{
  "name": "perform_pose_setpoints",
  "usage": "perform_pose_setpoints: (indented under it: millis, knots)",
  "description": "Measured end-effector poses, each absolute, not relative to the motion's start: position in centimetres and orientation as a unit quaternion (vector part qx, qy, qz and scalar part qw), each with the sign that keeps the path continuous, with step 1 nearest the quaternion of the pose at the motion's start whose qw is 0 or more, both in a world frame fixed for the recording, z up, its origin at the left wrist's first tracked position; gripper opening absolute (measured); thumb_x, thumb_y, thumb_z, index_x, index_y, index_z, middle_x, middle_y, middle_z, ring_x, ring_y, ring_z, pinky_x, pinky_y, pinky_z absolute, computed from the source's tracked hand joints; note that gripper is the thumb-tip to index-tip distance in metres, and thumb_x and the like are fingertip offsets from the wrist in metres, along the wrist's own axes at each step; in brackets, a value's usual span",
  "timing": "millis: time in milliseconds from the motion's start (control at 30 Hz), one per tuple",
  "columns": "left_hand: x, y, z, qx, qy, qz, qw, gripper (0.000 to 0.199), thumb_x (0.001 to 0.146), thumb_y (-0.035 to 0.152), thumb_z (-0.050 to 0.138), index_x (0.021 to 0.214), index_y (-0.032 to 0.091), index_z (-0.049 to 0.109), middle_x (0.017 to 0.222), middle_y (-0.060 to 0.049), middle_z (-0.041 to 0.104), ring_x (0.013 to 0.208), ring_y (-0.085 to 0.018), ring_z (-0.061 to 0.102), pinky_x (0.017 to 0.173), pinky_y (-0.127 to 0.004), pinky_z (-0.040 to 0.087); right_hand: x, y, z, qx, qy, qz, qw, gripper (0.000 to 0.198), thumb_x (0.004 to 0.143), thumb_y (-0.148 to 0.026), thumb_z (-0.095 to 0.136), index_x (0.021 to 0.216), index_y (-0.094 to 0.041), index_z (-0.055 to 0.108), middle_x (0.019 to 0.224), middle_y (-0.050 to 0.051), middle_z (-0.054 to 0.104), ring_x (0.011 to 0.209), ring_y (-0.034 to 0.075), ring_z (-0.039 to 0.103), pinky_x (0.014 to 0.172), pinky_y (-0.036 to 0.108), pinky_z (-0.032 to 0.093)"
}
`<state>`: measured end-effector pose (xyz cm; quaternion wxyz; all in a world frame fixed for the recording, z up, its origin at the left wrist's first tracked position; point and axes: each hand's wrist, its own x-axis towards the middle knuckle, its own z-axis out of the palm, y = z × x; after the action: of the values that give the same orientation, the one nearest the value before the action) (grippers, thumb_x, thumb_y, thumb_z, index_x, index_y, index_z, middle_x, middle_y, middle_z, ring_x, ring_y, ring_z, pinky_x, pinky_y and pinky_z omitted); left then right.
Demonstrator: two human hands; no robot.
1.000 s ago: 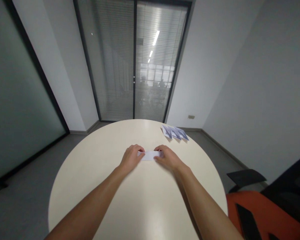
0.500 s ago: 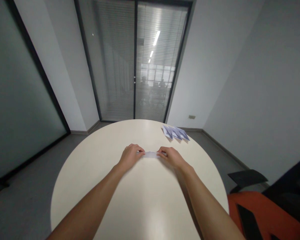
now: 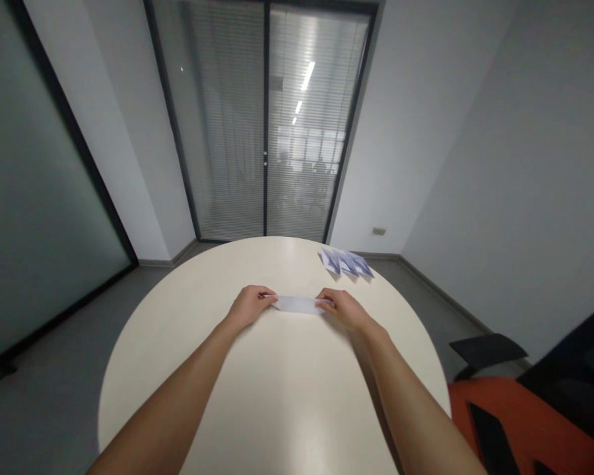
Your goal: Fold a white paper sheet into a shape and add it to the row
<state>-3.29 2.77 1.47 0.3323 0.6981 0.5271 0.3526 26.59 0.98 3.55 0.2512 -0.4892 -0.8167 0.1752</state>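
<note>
A narrow strip of folded white paper (image 3: 297,304) stretches between my two hands, over the middle of the round table. My left hand (image 3: 250,307) pinches its left end between thumb and fingers. At the right end, the fingers of my right hand (image 3: 344,308) are closed on the paper too. Beyond my right hand, several folded paper pieces (image 3: 347,263) lie in an overlapping row near the table's far right edge.
The round cream table (image 3: 297,389) fills the lower middle. An orange chair with black armrests (image 3: 519,429) stands against its right side. Behind the table are a glass door with blinds (image 3: 301,178) and white walls; a frosted panel (image 3: 39,178) is on the left.
My hands have moved apart, the left one mostly leftward, so a longer stretch of the paper strip shows between them. The folded pieces have stayed in place.
</note>
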Motion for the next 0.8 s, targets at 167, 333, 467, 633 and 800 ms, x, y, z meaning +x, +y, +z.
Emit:
perform_pose_setpoints:
  millis: [167,333,467,633,800]
  knots:
    - [-3.7,3.1,1.3,0.672,0.531,0.372,0.358,0.038,0.08,0.044,0.066,0.098,0.012,0.078,0.082,-0.006,0.073,0.074,-0.013,0.063,0.071,-0.021,0.045,26.9,0.9,3.6,-0.489,-0.811,0.193,0.258,0.022,0.093,-0.034,0.058,0.096,-0.017,0.072,0.092,0.005,0.074,0.081,0.019,0.064,0.072,0.027,0.043]
    - [-5.2,3.8,0.2,0.642,0.603,0.41,0.237,0.032,0.09,0.04,0.059,0.1,0.016,0.076,0.103,-0.007,0.074,0.094,-0.015,0.067,0.091,-0.026,0.05,27.3,1.2,3.4,-0.552,-0.778,0.154,0.258,0.021,0.094,-0.032,0.058,0.102,-0.018,0.072,0.096,0.008,0.076,0.085,0.021,0.068,0.075,0.029,0.045]
    - [-5.3,3.8,-0.8,0.679,0.604,0.384,0.163,0.035,0.096,0.037,0.053,0.116,0.016,0.071,0.12,-0.008,0.07,0.112,-0.017,0.065,0.105,-0.03,0.048,26.7,1.4,3.1,-0.591,-0.745,0.112,0.288,0.029,0.095,-0.027,0.054,0.121,-0.02,0.065,0.103,0.01,0.076,0.093,0.023,0.07,0.082,0.03,0.048]
    - [-3.9,2.6,-0.8,0.736,0.594,0.312,0.089,0.032,0.095,0.031,0.054,0.119,0.017,0.071,0.126,-0.009,0.066,0.12,-0.021,0.059,0.114,-0.036,0.044,25.2,1.3,2.8,-0.604,-0.736,0.083,0.295,0.041,0.095,-0.014,0.043,0.135,-0.018,0.054,0.114,0.012,0.074,0.097,0.023,0.07,0.084,0.029,0.048]
    - [-2.6,1.7,-0.4,0.757,0.595,0.265,0.052,0.031,0.095,0.032,0.056,0.119,0.017,0.07,0.132,-0.01,0.062,0.128,-0.023,0.054,0.119,-0.039,0.038,23.6,1.1,2.8,-0.615,-0.751,0.041,0.238,0.046,0.092,-0.007,0.042,0.131,-0.02,0.063,0.121,0.011,0.072,0.111,0.024,0.067,0.094,0.03,0.047]
